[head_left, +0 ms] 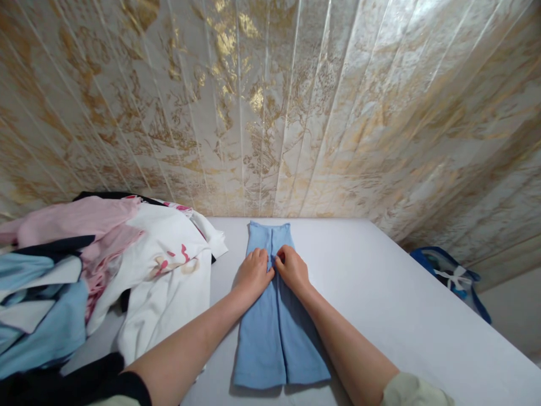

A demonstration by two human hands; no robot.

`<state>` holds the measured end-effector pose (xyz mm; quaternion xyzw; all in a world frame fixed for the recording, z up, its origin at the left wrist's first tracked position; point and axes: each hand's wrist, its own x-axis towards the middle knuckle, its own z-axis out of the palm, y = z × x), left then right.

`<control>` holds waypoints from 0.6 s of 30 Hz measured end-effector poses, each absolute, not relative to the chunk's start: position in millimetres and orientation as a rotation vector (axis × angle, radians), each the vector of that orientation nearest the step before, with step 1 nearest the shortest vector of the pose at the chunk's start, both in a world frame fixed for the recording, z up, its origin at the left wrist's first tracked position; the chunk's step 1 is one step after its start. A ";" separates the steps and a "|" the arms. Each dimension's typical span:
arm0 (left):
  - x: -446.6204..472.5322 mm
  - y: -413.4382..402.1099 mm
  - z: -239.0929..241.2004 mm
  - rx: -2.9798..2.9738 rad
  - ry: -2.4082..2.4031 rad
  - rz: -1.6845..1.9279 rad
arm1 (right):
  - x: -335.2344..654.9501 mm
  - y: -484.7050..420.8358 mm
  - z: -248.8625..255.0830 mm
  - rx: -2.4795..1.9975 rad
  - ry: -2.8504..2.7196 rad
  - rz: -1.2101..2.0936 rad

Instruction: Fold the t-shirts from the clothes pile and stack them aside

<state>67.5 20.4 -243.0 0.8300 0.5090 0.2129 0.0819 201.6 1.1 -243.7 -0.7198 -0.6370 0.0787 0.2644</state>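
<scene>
Pinching centre edges of blue garment [260, 344], both hands [253, 274] [295, 272], broad open tabletop [372, 282] rightward

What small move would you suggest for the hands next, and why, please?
Perhaps smooth the blue garment toward its hem: the left hand and right hand are at its midline, where a dark crease runs down to that edge.

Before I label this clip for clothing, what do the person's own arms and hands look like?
The left hand and right hand are ungloved, with no jewellery visible. A pale grey-green sleeve shows on the right arm; similar cloth peeks out at the left arm, beside a black edge that may be clothing.
</scene>
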 end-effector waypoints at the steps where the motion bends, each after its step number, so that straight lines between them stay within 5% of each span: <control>1: 67.2 21.2 -243.5 2.469 1.513 0.653 | 202.6 1.7 -244.7 -1.937 -1.698 0.230; 18: 62.3 26.7 -246.6 2.016 1.382 0.976 | 189.2 -2.8 -244.8 -1.904 -1.891 0.106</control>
